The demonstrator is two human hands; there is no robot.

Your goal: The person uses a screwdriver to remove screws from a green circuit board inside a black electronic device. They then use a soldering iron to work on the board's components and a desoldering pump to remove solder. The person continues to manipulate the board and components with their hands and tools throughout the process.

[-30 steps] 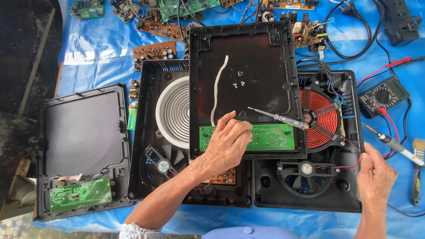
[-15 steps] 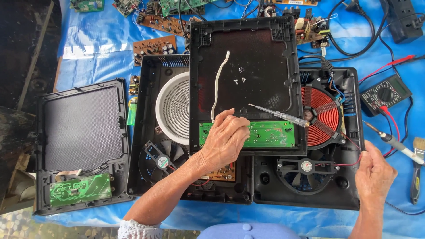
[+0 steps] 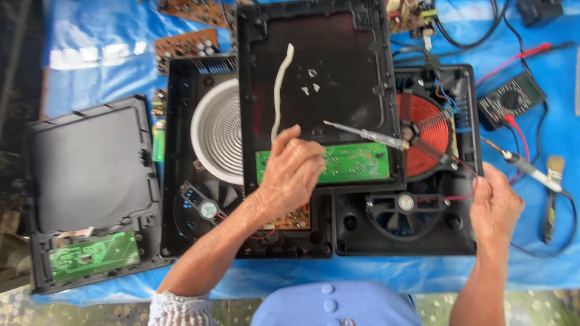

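- Since the earlier frame, both hands have kept almost the same places; only the view has shifted a little, so the far circuit boards sit closer to the top edge.
- Blue tarp (image 3: 90, 54) covers the work surface under everything.
- 2 opened black cooker bases lie side by side: the left base (image 3: 181, 199) shows a pale grey coil (image 3: 214, 133) and a fan, the right base (image 3: 447, 229) a red copper coil (image 3: 426, 136) and a fan.
- Black top cover (image 3: 338, 72) lies face down across both bases, with a white ribbon cable (image 3: 279, 90) on it and a green circuit board (image 3: 350, 163) along its near edge.
- Another black cover (image 3: 90, 175) lies at the left, with a second green board at its near end.
- Left hand (image 3: 293, 172) rests on the green circuit board's left end, fingers curled narrow; whether they pinch anything I cannot tell.
- Right hand (image 3: 495, 205) sits at the right base's right edge, fingers closed on a thin red wire (image 3: 453, 197).
- Multimeter (image 3: 510, 99) lies far right, a soldering iron (image 3: 519, 163) and a brush (image 3: 551, 193) near it.
- Screwdriver (image 3: 365, 134) lies on the top cover, just beyond the board.
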